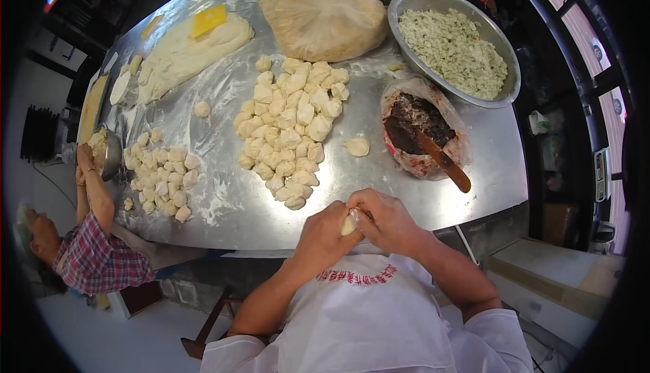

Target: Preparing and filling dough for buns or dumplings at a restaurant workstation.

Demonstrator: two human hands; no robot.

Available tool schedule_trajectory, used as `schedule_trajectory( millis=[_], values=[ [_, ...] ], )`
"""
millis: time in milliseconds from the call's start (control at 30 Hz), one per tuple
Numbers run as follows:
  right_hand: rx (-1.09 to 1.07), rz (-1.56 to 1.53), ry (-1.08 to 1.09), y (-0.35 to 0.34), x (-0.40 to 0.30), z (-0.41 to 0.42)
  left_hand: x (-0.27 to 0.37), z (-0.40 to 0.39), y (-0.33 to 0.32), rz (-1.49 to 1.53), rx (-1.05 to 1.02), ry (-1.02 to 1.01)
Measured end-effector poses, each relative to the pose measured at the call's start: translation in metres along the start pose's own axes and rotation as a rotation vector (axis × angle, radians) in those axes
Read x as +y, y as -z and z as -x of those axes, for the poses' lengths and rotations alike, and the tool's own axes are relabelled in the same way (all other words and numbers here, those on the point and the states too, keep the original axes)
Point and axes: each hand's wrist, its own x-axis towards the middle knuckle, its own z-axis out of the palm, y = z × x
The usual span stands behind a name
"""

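Close to my apron, at the table's near edge, my left hand (327,231) is wrapped around a small piece of pale dough (349,226). The fingers of my right hand (383,218) press at the top of the same piece, so most of it is hidden. Beyond my hands lies a large heap of dough pieces (289,124). One flattened dough piece (357,146) rests apart, to the right of the heap. Further right, an open plastic bag of dark filling (421,119) has a brown spatula (442,160) stuck in it.
A metal bowl of chopped green-white filling (454,50) stands at the far right. Behind the heap sits a big tied plastic bag (325,12). To the left are a long dough slab (188,55), a yellow scraper (208,21), smaller dough balls (162,175) and a co-worker (96,251) at a bowl.
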Motion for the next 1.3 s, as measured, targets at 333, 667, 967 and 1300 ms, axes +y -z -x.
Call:
schedule_trajectory(
  millis=[333,667,967,1300],
  values=[
    [0.247,0.681,0.174,-0.001,0.035,-0.006,-0.008,-0.007,0.007,1.251,0.183,0.276],
    [-0.007,-0.993,-0.519,-0.05,0.024,0.02,-0.006,-0.006,-0.016,0.836,0.066,0.138],
    [0.202,0.592,0.265,-0.041,0.017,0.009,-0.042,0.008,-0.015,0.189,0.565,-0.355],
    [0.101,0.55,0.234,-0.044,0.031,0.015,-0.064,0.038,-0.029,0.112,0.445,-0.102]
  ],
)
